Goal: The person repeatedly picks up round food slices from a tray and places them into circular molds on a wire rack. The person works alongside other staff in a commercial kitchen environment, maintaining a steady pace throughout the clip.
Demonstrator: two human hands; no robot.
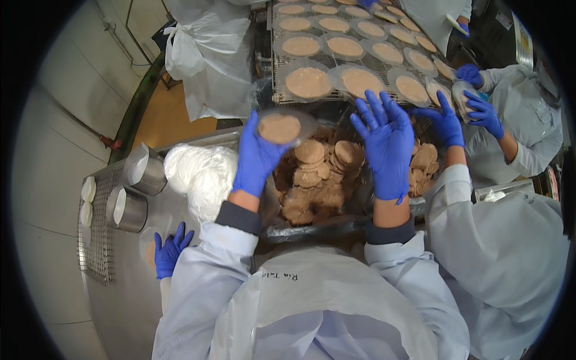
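My left hand (257,161), in a blue glove, holds a round pinkish-brown patty (279,128) on a clear plastic disc between thumb and fingers. With fingers stretched and spread, my right hand (390,147) is open and holds nothing. It is raised just before the wire rack (277,93), where rows of similar patties (308,82) lie on clear discs. Below and between my hands, a plastic-lined tub (282,234) contains a brown ground-meat mass (327,198) with loose patties (310,151) piled on top.
White material (203,174) lies left of the tub, beside two metal containers (128,209) and a wire grid (96,240). A co-worker's gloved hand (171,251) is at lower left. At right, co-workers' hands (444,125) reach near the rack. A white bag (209,60) hangs far left.
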